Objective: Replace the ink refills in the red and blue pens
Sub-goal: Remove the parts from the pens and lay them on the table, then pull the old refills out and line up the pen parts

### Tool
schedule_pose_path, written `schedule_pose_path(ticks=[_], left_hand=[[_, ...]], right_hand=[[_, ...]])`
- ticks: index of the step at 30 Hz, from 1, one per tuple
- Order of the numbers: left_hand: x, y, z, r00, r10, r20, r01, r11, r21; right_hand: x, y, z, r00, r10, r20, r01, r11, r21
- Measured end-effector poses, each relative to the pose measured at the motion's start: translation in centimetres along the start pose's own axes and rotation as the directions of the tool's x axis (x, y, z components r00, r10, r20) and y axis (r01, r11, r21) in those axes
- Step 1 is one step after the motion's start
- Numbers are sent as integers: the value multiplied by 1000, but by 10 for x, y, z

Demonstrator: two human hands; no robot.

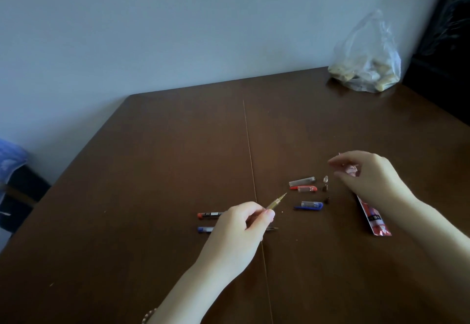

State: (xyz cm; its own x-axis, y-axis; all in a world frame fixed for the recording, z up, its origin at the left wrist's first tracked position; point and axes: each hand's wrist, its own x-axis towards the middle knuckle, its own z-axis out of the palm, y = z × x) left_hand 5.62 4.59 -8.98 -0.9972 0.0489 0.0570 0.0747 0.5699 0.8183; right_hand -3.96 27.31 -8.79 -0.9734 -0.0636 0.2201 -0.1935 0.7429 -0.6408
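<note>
My left hand (244, 224) pinches an ink refill (276, 200) whose tip points up and right. Behind that hand lie two pen barrels on the brown table (152, 171): one with a red end (208, 214), one with a blue end (205, 229). To the right lie a clear cap piece (302, 181), a red cap (304, 188) and a blue cap (309, 205), with small tip parts (325, 182) beside them. My right hand (368, 173) hovers above the red refill packet (373, 222), holding its crumpled top end (352, 169).
A clear plastic bag (366, 61) with pale lumps inside sits at the table's far right corner. A seam (250, 158) runs down the middle of the table. A dark cabinet (447, 31) stands at the right, and a blue item (10, 158) at the left.
</note>
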Motion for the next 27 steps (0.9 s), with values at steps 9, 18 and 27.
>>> schedule_pose_path(ticks=[9, 18, 27], left_hand=[[1, 12, 4, 968, 249, -1, -246, 956, 163], [10, -32, -40, 940, 280, -197, -121, 810, 574], [24, -33, -36, 953, 249, -172, -124, 840, 528]], right_hand=[[-41, -62, -2, 922, -101, 373, -111, 856, 505], [-2, -16, -22, 1000, 10, -29, -6, 986, 166], [71, -5, 49, 986, 37, 161, -12, 988, -153]])
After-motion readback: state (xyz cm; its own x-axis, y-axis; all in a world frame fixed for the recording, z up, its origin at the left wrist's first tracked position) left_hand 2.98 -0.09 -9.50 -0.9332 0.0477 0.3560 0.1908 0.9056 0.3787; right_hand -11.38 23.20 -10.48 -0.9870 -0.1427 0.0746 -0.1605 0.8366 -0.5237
